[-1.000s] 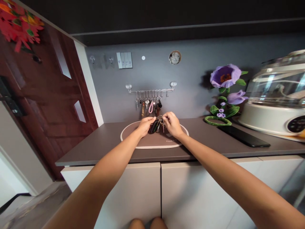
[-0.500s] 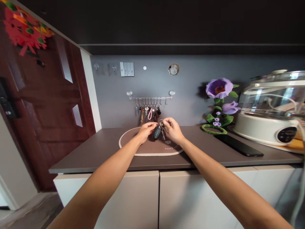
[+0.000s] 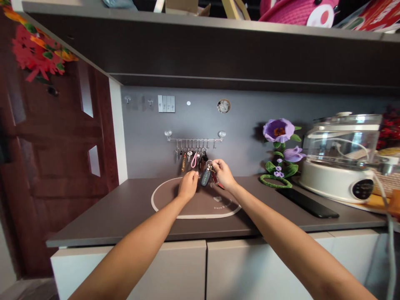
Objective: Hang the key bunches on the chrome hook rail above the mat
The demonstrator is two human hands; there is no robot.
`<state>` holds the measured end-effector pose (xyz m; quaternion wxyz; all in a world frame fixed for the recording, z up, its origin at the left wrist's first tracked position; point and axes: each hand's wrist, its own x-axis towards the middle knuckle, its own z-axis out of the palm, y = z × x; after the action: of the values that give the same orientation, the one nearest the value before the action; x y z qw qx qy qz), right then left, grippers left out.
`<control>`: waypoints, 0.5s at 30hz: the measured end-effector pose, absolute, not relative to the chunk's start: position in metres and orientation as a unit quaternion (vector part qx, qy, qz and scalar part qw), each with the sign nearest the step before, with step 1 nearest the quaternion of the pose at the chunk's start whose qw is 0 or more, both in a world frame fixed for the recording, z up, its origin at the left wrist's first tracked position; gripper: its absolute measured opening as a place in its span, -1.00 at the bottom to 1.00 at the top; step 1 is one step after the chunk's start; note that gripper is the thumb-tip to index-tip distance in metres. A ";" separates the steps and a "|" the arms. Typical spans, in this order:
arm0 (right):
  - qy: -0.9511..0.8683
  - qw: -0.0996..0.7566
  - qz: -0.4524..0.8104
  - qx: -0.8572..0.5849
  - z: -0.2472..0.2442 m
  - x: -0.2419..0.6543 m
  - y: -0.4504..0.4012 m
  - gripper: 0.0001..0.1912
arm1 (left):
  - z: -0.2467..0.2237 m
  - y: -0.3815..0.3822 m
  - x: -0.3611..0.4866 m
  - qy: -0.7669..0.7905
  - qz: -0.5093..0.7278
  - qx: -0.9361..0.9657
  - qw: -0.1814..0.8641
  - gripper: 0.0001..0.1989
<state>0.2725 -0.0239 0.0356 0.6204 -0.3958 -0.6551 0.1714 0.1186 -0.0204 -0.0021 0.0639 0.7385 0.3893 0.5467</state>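
My right hand [image 3: 224, 174] pinches the metal ring of a bunch of keys. A dark car key fob [image 3: 205, 178] hangs from it, with a red tag [image 3: 216, 180] and other small pieces beside the fob. Just left of the fob, my left hand [image 3: 188, 185] is closed, its thumb uppermost; whatever it may hold is hidden. Behind both hands, a metal hook rail [image 3: 195, 140] on the wall carries several keys and key chains, among them a pink loop strap [image 3: 194, 160]. Below the hands lies a brown oval mat [image 3: 168, 200] with a pale rim.
A black phone [image 3: 308, 203] lies on the counter [image 3: 125, 221] to the right. Behind it stand a purple knitted flower [image 3: 279, 131] and a white appliance with a clear top [image 3: 337, 175]. A loaded shelf [image 3: 218, 54] juts out overhead. At far left is a dark red door [image 3: 62, 166].
My left hand has come away from the key bunch, slightly left and down, and closed. My right hand still holds the ring. The view has tilted up, bringing the shelf's contents into sight.
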 end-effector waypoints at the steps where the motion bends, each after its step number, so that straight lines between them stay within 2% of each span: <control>1: -0.654 0.621 0.165 -0.400 0.037 0.274 -0.018 -0.77 | -0.002 -0.020 0.119 0.397 0.541 0.739 0.062 -0.69; 15: -0.624 0.626 0.155 -0.441 0.084 0.283 0.044 -0.84 | -0.008 -0.010 0.119 0.427 0.520 0.739 0.037 -0.70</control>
<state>0.2828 0.0439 0.0839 0.6261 -0.4410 -0.6240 0.1554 0.1194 -0.0104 -0.0083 0.0372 0.7386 0.4272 0.5201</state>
